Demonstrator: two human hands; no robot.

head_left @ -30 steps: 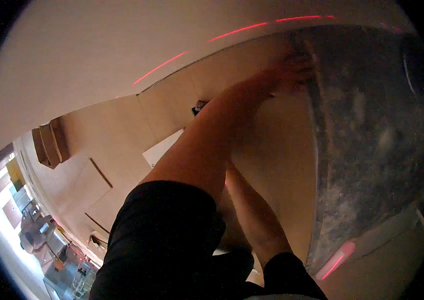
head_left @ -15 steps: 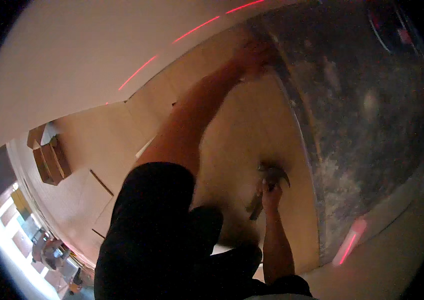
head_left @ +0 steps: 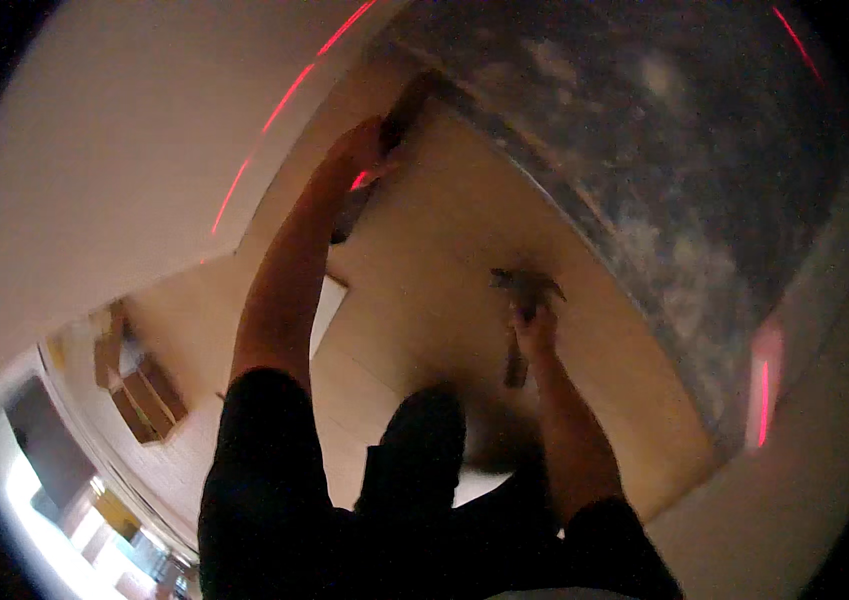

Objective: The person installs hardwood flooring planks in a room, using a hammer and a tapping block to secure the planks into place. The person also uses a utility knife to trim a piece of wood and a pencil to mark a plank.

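Observation:
My left hand (head_left: 359, 150) is stretched far forward, its fingers closed around a long dark bar (head_left: 407, 108). The bar lies along the light wood flooring (head_left: 444, 210), close to the edge of a dark grey mottled floor area (head_left: 644, 150). A red light line crosses the fingers. In my right hand (head_left: 536, 328) is a claw hammer (head_left: 529, 283), gripped close below its head, with the handle pointing back toward me. The hammer is held over the wood flooring and is slightly blurred.
A pale wall (head_left: 114, 140) with red laser lines runs along the left. An opened cardboard box (head_left: 149, 400) stands on the floor at left. A white-edged piece (head_left: 327, 315) lies beside my left forearm. My dark-clothed knee (head_left: 424, 440) is below.
My view has turned, so the dark floor area sits higher. My left hand has drawn back from that floor's edge toward the wall, and the dark bar now shows in it. The hammer stays in my right.

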